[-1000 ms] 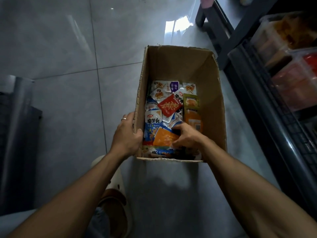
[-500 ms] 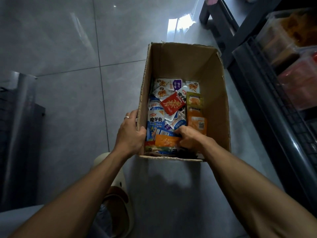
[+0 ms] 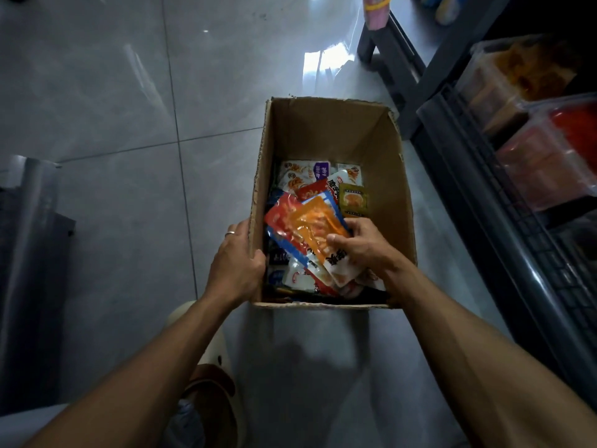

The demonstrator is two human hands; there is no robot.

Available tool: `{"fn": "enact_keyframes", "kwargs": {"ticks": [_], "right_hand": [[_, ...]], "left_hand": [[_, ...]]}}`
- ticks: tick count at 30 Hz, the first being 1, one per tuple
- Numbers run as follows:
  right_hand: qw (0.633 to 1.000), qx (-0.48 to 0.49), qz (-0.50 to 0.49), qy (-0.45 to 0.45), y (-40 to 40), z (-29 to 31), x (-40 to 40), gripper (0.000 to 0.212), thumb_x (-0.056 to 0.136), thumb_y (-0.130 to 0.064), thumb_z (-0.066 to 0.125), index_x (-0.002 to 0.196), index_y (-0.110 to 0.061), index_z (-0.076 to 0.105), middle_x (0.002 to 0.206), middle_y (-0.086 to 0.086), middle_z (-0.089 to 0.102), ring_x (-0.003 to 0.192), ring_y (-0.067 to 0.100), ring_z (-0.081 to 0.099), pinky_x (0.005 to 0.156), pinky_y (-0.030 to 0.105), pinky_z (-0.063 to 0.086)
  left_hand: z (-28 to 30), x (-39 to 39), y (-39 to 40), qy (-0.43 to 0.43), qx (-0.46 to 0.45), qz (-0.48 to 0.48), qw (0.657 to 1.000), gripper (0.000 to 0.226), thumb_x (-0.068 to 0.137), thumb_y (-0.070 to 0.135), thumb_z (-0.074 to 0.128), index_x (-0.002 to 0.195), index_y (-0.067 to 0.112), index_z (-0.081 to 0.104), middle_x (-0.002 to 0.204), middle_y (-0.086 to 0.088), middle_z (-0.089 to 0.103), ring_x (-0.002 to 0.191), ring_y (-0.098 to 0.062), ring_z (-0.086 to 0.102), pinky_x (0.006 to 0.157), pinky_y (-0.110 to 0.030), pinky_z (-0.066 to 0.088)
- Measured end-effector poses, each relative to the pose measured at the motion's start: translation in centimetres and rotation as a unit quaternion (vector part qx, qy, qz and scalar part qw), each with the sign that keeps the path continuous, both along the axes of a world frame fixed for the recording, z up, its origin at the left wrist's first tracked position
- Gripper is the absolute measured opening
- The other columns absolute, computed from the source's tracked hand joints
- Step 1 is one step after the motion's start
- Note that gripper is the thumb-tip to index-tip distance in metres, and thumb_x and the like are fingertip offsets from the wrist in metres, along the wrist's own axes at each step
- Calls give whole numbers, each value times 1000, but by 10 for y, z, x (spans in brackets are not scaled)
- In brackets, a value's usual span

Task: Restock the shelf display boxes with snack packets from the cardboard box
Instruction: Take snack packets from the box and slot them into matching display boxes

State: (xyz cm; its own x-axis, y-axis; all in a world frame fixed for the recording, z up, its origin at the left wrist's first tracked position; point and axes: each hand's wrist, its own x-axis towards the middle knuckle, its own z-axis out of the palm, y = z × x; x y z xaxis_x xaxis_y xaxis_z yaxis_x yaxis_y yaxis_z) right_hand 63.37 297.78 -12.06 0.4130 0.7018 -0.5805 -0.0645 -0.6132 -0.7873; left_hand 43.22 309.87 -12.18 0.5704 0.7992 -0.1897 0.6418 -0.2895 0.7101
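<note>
Left hand (image 3: 234,260) grips the cardboard box (image 3: 326,130) wall, thumb hooked inside. Right hand (image 3: 361,244) inside the box, fingers curled around a fanned bunch of snack packets (image 3: 307,227). Display boxes (image 3: 533,124) on shelf right of that hand.

Cardboard box (image 3: 326,134): matt brown corrugated paperboard, rim torn and rough. Snack packets (image 3: 307,227): glossy plastic film, printed, crinkled, catching light. Floor (image 3: 129,92): large grey tiles, polished, mirror-like glare. Shelf (image 3: 504,227): dark metal wire grid, dull finish. Display boxes (image 3: 546,169): clear, slightly cloudy plastic. Ring (image 3: 230,233): bright metal, on the left hand.
</note>
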Motion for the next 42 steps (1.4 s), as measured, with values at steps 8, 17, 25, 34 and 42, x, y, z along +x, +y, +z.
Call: {"fn": "enact_keyframes", "kwargs": {"ticks": [8,17,25,34,42], "right_hand": [[992,84,-87,33,-13,46,14,26,95,-25,61,115,-10,63,103,11,74,93,28,73,85,50,58],[982,152,-95,63,-43,104,0,23,96,-21,56,114,-7,62,110,16,72,101,32,70,87,47,58],[975,157,-150,-52,-76,149,-20,14,92,-16,66,105,-21,67,99,5,76,92,23,73,88,51,56],[937,142,-262,-179,-152,226,-23,26,87,-17,74,112,-12,69,90,2,76,75,18,74,70,42,62],[949,105,-210,-212,-233,309,-21,22,90,-14,69,112,-17,67,93,6,75,72,16,74,60,27,59]], "left_hand": [[26,11,-6,42,142,-3,989,75,88,34,70,147,8,32,141,-16,37,125,-28,41,92,-38,45],[89,61,-58,-226,-195,131,945,78,79,50,75,140,12,43,131,-4,55,111,-15,59,73,-18,47],[140,68,-91,-336,-559,76,754,27,96,32,58,118,17,62,111,-14,73,102,-35,70,96,-57,50],[208,83,-147,-353,-548,58,756,20,99,20,56,113,5,56,103,-22,73,89,-39,73,78,-56,58],[266,93,-196,-327,-526,-34,784,21,93,14,66,108,8,54,96,-17,74,79,-33,75,65,-46,62]]}}
